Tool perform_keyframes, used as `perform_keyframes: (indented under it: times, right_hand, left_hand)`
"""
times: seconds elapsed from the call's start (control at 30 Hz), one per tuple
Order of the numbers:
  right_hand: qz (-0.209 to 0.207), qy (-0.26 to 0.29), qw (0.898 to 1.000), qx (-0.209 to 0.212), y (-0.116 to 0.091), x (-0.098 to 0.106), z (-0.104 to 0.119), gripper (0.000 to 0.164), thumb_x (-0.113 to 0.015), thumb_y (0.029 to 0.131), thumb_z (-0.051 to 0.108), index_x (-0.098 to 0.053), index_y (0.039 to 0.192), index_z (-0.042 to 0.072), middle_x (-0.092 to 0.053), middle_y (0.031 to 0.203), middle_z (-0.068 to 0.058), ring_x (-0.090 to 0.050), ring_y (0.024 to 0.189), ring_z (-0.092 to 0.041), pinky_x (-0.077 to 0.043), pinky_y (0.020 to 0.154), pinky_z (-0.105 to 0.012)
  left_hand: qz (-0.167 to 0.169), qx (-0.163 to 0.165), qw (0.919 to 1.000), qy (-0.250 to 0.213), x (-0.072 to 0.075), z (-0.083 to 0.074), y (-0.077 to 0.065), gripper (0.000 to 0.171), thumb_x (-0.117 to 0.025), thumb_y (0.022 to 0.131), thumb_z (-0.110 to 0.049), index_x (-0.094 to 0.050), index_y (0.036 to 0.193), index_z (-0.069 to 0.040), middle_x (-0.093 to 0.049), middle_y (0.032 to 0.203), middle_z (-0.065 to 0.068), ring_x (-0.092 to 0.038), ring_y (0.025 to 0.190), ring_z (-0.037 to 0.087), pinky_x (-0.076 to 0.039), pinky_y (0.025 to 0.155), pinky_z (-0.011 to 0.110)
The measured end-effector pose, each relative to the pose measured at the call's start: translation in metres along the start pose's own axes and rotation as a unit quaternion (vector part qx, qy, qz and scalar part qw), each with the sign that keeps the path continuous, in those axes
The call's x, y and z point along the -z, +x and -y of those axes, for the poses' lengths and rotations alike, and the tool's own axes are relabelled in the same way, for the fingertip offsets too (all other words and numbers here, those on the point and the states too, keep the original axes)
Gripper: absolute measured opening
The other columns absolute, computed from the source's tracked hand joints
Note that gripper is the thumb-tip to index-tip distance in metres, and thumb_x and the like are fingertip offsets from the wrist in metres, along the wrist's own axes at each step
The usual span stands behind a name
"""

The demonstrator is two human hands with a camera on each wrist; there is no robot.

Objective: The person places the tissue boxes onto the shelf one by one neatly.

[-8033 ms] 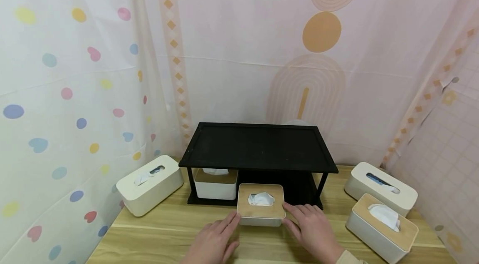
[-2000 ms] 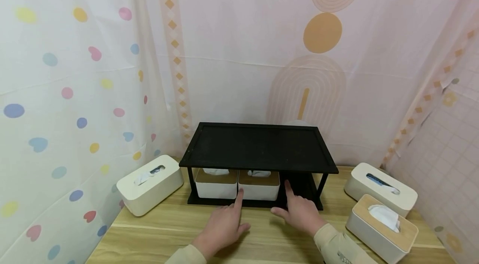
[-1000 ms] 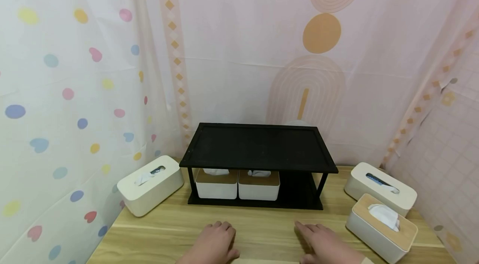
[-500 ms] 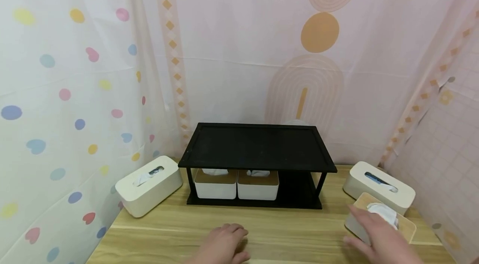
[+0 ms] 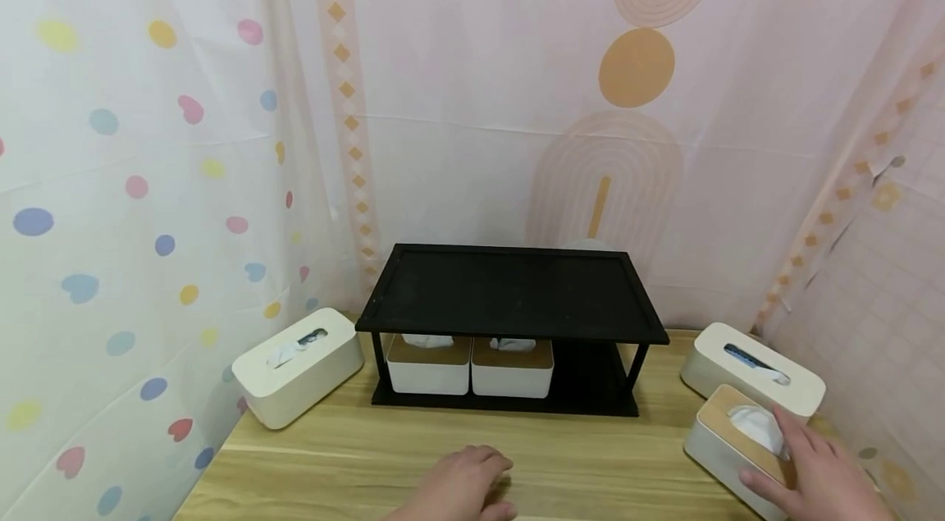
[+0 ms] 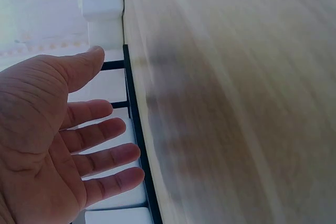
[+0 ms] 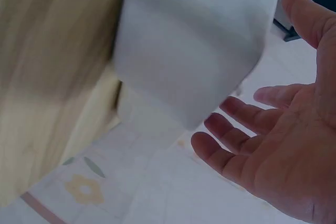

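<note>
My right hand (image 5: 830, 472) is over the right end of a white tissue box with a wooden lid (image 5: 727, 454) at the table's right side. In the right wrist view its fingers are spread and slightly bent beside the box's pale end (image 7: 194, 51), not curled round it. My left hand (image 5: 458, 486) hovers low near the table's front middle, holding nothing, fingers loosely extended in the left wrist view. Two more wooden-lidded tissue boxes, a left one (image 5: 428, 377) and a right one (image 5: 511, 380), stand side by side on the lower level of a black rack (image 5: 509, 291).
A cream tissue box (image 5: 299, 373) sits left of the rack. Another cream one (image 5: 753, 369) stands just behind the box near my right hand. The rack's lower right part shows bare black board (image 5: 591, 377). Patterned curtains (image 5: 458, 176) hang behind the wooden table (image 5: 332, 463).
The second wooden-lidded box went from the rack's front onto its lower level, pushed by both hands. Both hands then drew back, and the right hand moved right to another tissue box.
</note>
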State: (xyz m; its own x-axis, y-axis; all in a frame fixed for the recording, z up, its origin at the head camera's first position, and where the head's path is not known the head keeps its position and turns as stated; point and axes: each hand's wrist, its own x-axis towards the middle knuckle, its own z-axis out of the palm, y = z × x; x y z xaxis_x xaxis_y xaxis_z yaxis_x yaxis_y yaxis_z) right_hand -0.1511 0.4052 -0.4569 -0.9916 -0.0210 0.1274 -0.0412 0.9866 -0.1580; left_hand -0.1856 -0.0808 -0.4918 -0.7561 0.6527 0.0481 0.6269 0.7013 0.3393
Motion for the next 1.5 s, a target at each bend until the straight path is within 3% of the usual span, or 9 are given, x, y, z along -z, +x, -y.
perform_keyframes:
  times: [0.23,0.5,0.7,0.83,1.0,1.07,1.27,1.4,1.5]
  right_hand:
    - [-0.011,0.013,1.0,0.004,0.001,-0.004,-0.006,0.11,-0.084,0.086,0.058,-0.037,0.151,-0.017,-0.062,0.124,-0.047,-0.062,0.107,-0.064,-0.051,0.086,-0.073]
    - [0.007,0.027,1.0,0.006,0.003,-0.001,-0.017,0.11,-0.082,0.09,0.056,-0.036,0.151,-0.023,-0.048,0.141,-0.053,-0.053,0.116,-0.075,-0.05,0.085,-0.078]
    - [0.034,0.036,0.999,0.015,0.008,0.002,-0.02,0.108,-0.085,0.087,0.051,-0.036,0.152,-0.02,-0.05,0.14,-0.051,-0.059,0.112,-0.068,-0.053,0.082,-0.073]
    - [0.047,0.037,0.998,0.013,0.01,0.004,-0.019,0.105,-0.087,0.085,0.046,-0.037,0.15,-0.02,-0.053,0.137,-0.05,-0.063,0.109,-0.063,-0.055,0.081,-0.07]
    - [0.043,0.047,0.998,0.01,0.012,0.003,-0.019,0.108,-0.09,0.08,0.043,-0.037,0.148,-0.023,-0.06,0.128,-0.047,-0.067,0.104,-0.054,-0.058,0.079,-0.066]
    - [0.028,0.053,0.998,0.019,0.012,0.002,-0.018,0.11,-0.092,0.077,0.042,-0.038,0.148,-0.023,-0.064,0.122,-0.044,-0.068,0.1,-0.049,-0.058,0.078,-0.063]
    - [-0.029,0.05,0.997,0.051,0.012,0.0,-0.008,0.119,-0.098,0.068,0.045,-0.039,0.151,-0.016,-0.068,0.121,-0.04,-0.07,0.099,-0.044,-0.057,0.075,-0.049]
    - [-0.086,0.063,0.99,0.095,0.011,-0.002,0.004,0.12,-0.103,0.059,0.04,-0.044,0.148,-0.015,-0.067,0.127,-0.038,-0.069,0.105,-0.047,-0.056,0.076,-0.04]
    - [-0.11,0.071,0.985,0.114,0.008,-0.004,0.015,0.117,-0.103,0.055,0.036,-0.048,0.146,-0.014,-0.067,0.131,-0.035,-0.065,0.11,-0.052,-0.056,0.08,-0.046]
  left_hand:
    - [0.01,0.015,0.9998,0.001,-0.002,-0.002,0.001,0.051,-0.077,0.097,-0.047,-0.072,0.133,-0.013,-0.075,0.127,0.001,-0.071,0.116,0.017,-0.06,0.096,0.037]
    - [0.012,0.014,0.9998,0.0,0.001,-0.005,0.004,0.05,-0.077,0.097,-0.046,-0.072,0.134,-0.013,-0.075,0.128,0.0,-0.07,0.116,0.015,-0.06,0.096,0.035]
    - [0.036,0.032,0.9961,-0.075,0.002,-0.013,0.011,0.049,-0.076,0.099,-0.047,-0.071,0.137,-0.017,-0.073,0.132,-0.004,-0.068,0.121,0.011,-0.059,0.1,0.035]
    - [0.053,0.046,0.9797,-0.188,0.003,-0.017,0.015,0.046,-0.075,0.101,-0.04,-0.07,0.138,-0.015,-0.073,0.135,-0.003,-0.068,0.12,0.009,-0.058,0.098,0.031]
    - [0.065,0.077,0.9376,-0.333,0.004,-0.02,0.019,0.04,-0.076,0.101,-0.032,-0.071,0.136,-0.013,-0.075,0.13,-0.002,-0.068,0.107,0.005,-0.059,0.088,0.031]
    - [0.063,0.084,0.9279,-0.358,0.003,-0.021,0.02,0.04,-0.075,0.102,-0.032,-0.071,0.136,-0.012,-0.075,0.127,-0.002,-0.066,0.103,0.003,-0.058,0.087,0.031]
    - [0.046,0.074,0.9192,-0.384,0.001,-0.023,0.021,0.043,-0.073,0.102,-0.028,-0.068,0.139,-0.005,-0.074,0.124,0.003,-0.063,0.095,0.002,-0.055,0.082,0.025]
    - [0.05,0.076,0.9117,-0.401,0.0,-0.024,0.022,0.043,-0.073,0.103,-0.027,-0.067,0.139,-0.005,-0.074,0.124,0.003,-0.065,0.094,0.002,-0.056,0.081,0.025]
    - [0.054,0.08,0.9083,-0.407,-0.001,-0.025,0.023,0.043,-0.073,0.103,-0.027,-0.067,0.14,-0.005,-0.074,0.123,0.003,-0.066,0.094,0.003,-0.057,0.081,0.026]
